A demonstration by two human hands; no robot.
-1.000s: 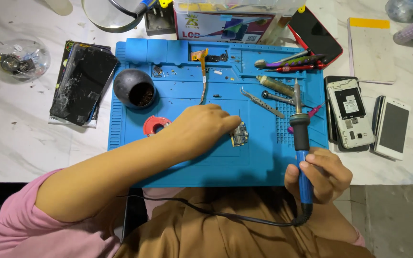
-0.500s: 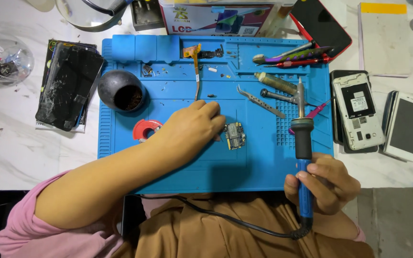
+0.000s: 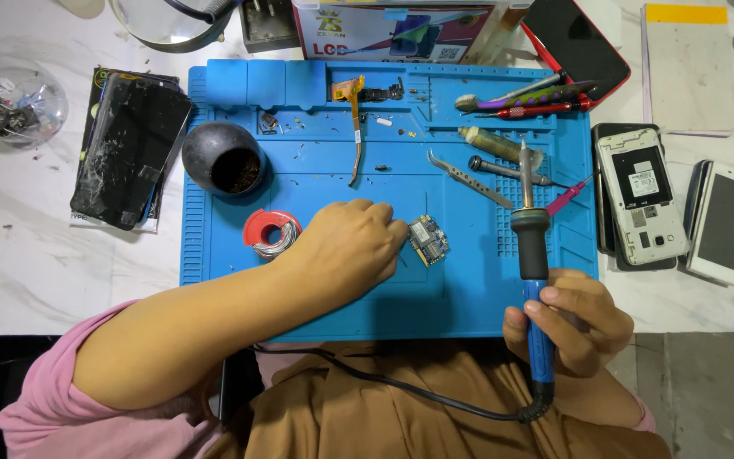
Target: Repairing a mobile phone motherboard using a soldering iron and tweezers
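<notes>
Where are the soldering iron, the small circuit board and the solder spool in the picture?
soldering iron (image 3: 530, 242): head view, on its black upper grip.
small circuit board (image 3: 429, 240): head view, on its middle.
solder spool (image 3: 270, 232): head view, on its red flange.

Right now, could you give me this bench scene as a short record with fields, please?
Surface: blue work mat on a pale table
Left hand: left hand rests on the mat, fingertips at a small circuit board
Right hand: right hand grips a soldering iron by its blue handle, tip pointing away
Beside left hand: red solder spool, dark round pot
On mat: tweezers
Left of mat: cracked phone
Right of mat: opened phone
</notes>
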